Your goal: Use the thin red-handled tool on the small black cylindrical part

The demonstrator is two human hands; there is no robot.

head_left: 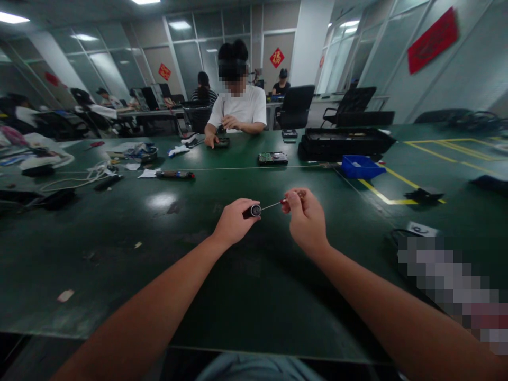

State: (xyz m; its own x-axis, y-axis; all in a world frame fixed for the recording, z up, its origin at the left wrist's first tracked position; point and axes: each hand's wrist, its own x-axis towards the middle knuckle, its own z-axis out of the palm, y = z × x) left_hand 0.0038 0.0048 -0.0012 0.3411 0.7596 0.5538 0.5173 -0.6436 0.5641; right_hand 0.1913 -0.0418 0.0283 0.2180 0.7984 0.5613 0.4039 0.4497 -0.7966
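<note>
My left hand (pixel 234 221) is closed around a short dark cylinder (pixel 254 210), probably a screwdriver handle, whose round metal end faces right. My right hand (pixel 305 219) pinches a thin metal bit (pixel 272 205) with a reddish end between thumb and fingers. The bit's tip meets the end of the cylinder. Both hands hover just above the dark green table (pixel 166 248), near its middle.
Across the table a person in a white shirt (pixel 238 108) handles a small device. A circuit board (pixel 272 157), a black tray (pixel 345 142), a blue bin (pixel 360 166), a screwdriver (pixel 174 174) and cables (pixel 79 177) lie on the far half. Yellow tape (pixel 381 194) marks the right side.
</note>
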